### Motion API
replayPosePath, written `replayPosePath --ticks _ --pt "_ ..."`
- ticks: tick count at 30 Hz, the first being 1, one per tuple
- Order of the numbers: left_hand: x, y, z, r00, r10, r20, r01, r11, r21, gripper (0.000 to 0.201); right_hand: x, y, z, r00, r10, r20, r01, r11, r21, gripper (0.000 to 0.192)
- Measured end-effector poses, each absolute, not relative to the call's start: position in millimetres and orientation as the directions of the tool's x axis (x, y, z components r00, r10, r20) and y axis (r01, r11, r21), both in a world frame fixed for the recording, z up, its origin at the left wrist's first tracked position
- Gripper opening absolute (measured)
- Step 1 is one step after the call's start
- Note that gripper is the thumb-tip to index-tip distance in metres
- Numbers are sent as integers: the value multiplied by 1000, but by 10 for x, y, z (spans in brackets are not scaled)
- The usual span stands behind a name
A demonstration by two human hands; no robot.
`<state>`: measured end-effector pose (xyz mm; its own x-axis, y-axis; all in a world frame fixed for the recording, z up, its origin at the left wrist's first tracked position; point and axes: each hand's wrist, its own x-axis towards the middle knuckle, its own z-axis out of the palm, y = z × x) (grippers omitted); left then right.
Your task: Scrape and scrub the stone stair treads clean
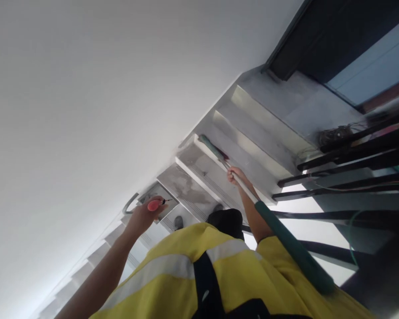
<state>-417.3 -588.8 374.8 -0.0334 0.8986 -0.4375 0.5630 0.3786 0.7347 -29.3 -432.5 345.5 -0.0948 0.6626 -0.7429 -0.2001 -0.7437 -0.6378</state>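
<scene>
My left hand point(143, 217) is stretched toward the white wall and closed around a small tool with a red handle point(154, 205); a thin dark tip sticks out of it. My right hand point(236, 176) grips a long pole point(287, 246), white at the hand and green-sleeved nearer my body. The pole ends in a teal paint roller point(212, 149) that rests against the edge of a grey concrete stair step point(199, 170). My yellow high-visibility vest point(199, 266) fills the bottom of the tilted view.
Grey concrete stairs point(262, 128) run along a white wall point(86, 97). Black railing bars point(352, 155) stand on the right, with a tangle of cables point(335, 133) on the landing. A dark door frame point(319, 40) is at the top right. A shoe point(178, 222) shows on a step.
</scene>
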Motion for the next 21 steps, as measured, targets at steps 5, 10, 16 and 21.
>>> replayPosePath --ticks 5,10,16,21 --pt "-4156 -5862 3753 38 906 -421 550 333 766 41 -226 -4377 3610 -215 737 -640 -542 -636 -550 13" --pt "-4086 -5785 3765 48 902 -429 573 327 752 40 431 -5468 3944 -47 779 -625 -511 -556 -656 17" --pt "-3822 -5479 3793 144 851 -505 696 276 663 43 888 -6867 4371 200 627 -753 -435 -632 -641 18" --pt "-3663 -5346 3719 248 836 -489 643 235 729 51 782 -7449 4079 237 605 -760 -660 -474 -583 15"
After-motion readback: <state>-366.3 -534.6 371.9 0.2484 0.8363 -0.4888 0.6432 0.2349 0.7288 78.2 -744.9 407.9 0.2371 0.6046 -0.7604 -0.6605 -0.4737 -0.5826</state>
